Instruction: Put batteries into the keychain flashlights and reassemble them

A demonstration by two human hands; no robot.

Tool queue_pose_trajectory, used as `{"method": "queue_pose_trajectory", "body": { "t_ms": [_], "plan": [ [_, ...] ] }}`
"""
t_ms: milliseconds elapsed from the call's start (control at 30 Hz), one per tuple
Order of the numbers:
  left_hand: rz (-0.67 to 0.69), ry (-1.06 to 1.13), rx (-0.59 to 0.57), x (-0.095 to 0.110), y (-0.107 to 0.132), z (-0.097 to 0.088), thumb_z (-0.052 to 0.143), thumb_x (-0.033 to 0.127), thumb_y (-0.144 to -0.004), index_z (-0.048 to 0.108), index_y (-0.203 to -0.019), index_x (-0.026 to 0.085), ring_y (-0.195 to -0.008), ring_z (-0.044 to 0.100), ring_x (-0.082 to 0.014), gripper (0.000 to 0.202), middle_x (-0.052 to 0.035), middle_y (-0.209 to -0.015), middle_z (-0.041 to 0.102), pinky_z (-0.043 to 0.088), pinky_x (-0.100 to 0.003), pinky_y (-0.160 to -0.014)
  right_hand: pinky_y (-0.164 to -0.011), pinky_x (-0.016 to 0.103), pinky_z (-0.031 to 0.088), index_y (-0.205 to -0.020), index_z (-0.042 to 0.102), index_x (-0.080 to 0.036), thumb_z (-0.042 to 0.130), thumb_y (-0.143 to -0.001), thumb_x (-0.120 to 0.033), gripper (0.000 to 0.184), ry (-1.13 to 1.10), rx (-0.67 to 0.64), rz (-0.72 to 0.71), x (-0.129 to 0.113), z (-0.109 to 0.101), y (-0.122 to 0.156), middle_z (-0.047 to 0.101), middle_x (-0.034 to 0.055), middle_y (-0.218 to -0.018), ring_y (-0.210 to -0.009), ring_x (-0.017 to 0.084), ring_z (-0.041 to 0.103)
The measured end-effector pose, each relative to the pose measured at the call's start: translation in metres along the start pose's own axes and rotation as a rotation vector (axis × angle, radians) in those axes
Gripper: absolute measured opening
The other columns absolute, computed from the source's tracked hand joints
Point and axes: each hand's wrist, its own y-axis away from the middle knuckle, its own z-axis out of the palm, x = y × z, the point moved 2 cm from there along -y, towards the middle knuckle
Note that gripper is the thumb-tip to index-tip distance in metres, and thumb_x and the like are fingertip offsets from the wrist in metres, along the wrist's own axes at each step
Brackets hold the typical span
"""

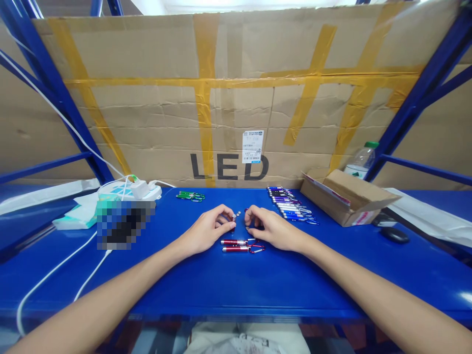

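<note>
Two red penlights point(236, 249) are lying just before both hands, seemingly for easy reach. Left hand point(212, 227) is pinching a red tube point(233, 218); right hand point(271, 227) is holding its fingers curled, contents unclear. Green penlights point(189, 196) and blue penlights point(293, 216) are lying beyond, probably sorted by colour.

Your blue bench point(236, 290), two red flashlights point(236, 249) side by side before you, small silver pieces point(239, 213) beyond them, green flashlights point(190, 195) back left, a row of mixed-colour flashlights point(291, 207) back right, an open cardboard box point(337, 202) beside it, a black mouse point(395, 235) on your right
</note>
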Motion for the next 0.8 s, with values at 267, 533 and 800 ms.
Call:
{"method": "queue_pose_trajectory", "body": {
  "t_ms": [267, 533, 800],
  "plan": [
    [0.015, 0.023, -0.001, -0.001, 0.000, 0.002, 0.082, 0.048, -0.088, 0.068, -0.108, 0.018, -0.093, 0.071, -0.0190, 0.038, -0.0064, -0.104, 0.074, 0.058, -0.032, -0.078, -0.080, 0.032, 0.051, -0.115, 0.058, -0.023, 0.066, -0.094, -0.014, 0.024, -0.061, 0.020, 0.028, 0.003, 0.005, -0.002, 0.073, 0.0025, -0.105, -0.088, 0.018, 0.063],
    [-0.050, 0.048, 0.005, -0.005, -0.001, 0.003, 0.088, 0.047, -0.082, 0.071, -0.106, 0.016, -0.085, 0.070, -0.0185, 0.042, -0.0054, -0.095, 0.076, 0.058, -0.031, -0.076, -0.079, 0.032, 0.051, -0.115, 0.056, -0.024, 0.064, -0.092, -0.015, 0.025, -0.078, 0.076, 0.013, -0.002, 0.006, -0.003, 0.072, 0.0012, -0.098, -0.083, 0.018, 0.063],
    [-0.042, 0.053, 0.000, -0.006, -0.001, 0.009, 0.086, 0.043, -0.080, 0.070, -0.103, 0.016, -0.080, 0.069, -0.0175, 0.039, -0.0046, -0.091, 0.073, 0.055, -0.029, -0.071, -0.081, 0.035, 0.053, -0.131, 0.052, -0.026, 0.064, -0.098, -0.023, 0.035, -0.247, 0.265, -0.097, -0.022, 0.000, 0.000, 0.068, 0.0030, -0.104, -0.085, 0.018, 0.060]
  ]
}}
